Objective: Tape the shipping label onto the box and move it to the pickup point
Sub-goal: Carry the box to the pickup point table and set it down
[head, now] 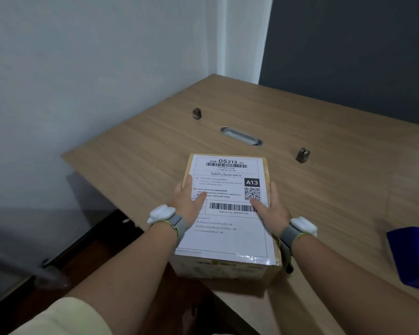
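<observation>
A brown cardboard box (225, 268) is held between both hands at the near edge of the wooden table, its near end past the table edge. A white shipping label (228, 228) with barcodes, a QR code and "A13" covers its top, with clear tape along the label's near edge. My left hand (188, 198) grips the box's left side, thumb lying on the label. My right hand (272, 206) grips the right side, thumb on the label near the lower barcode. Both wrists wear grey bands with white devices.
The wooden table (155, 146) runs into a corner between a white wall and a dark wall. A metal cable slot (241, 136) and two small metal fittings (197, 114) (302, 155) sit beyond the box. A blue tape dispenser (414, 256) stands at the right edge. Dark floor lies below left.
</observation>
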The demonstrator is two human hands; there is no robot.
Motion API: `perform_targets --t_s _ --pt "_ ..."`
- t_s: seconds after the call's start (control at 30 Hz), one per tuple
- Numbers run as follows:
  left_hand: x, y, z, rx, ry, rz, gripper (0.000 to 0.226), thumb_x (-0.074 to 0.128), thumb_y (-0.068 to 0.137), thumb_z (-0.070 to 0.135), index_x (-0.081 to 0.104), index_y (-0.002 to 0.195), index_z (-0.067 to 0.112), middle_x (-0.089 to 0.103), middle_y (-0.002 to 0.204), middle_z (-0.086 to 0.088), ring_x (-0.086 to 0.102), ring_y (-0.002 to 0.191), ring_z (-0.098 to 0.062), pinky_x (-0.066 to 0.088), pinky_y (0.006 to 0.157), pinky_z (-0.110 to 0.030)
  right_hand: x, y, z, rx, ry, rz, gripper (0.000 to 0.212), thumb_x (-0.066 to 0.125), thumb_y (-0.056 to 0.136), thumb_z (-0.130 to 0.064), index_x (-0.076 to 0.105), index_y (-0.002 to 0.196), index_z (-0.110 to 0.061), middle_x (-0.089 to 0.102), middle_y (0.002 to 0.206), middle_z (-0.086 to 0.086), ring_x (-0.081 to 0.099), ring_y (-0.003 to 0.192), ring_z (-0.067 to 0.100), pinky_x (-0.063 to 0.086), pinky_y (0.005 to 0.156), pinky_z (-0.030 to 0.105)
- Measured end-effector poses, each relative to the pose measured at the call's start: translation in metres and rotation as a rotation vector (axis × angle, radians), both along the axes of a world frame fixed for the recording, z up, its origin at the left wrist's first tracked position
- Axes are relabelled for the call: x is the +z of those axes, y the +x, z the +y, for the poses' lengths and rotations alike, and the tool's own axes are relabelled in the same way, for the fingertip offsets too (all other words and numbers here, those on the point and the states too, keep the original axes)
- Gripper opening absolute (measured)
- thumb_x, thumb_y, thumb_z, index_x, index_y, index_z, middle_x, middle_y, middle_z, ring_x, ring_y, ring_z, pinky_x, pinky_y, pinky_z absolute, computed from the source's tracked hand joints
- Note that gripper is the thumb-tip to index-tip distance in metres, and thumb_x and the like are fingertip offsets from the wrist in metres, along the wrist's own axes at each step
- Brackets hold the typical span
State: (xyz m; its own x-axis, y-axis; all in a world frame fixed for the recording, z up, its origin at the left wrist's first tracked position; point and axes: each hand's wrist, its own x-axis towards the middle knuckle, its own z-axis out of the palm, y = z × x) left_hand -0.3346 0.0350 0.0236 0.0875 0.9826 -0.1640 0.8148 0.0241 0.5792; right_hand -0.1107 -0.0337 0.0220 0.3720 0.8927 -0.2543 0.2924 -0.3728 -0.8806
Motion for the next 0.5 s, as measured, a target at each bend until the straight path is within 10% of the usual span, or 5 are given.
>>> perform_targets --t_s 0.5 --pt "0.009 -0.118 -0.072 0.291 -0.027 -0.188 0.069 0.053 0.092 0.045 0.017 0.151 0.034 0.034 0.152 0.001 0.039 0.135 -0.02 0.036 0.105 -0.029 0.004 -0.101 0.004 0.345 0.001 0.086 0.086 0.063 0.088 -0.032 0.004 0.151 -0.032 0.058 0.126 -0.012 0.055 0.112 0.013 0.04 0.088 0.026"
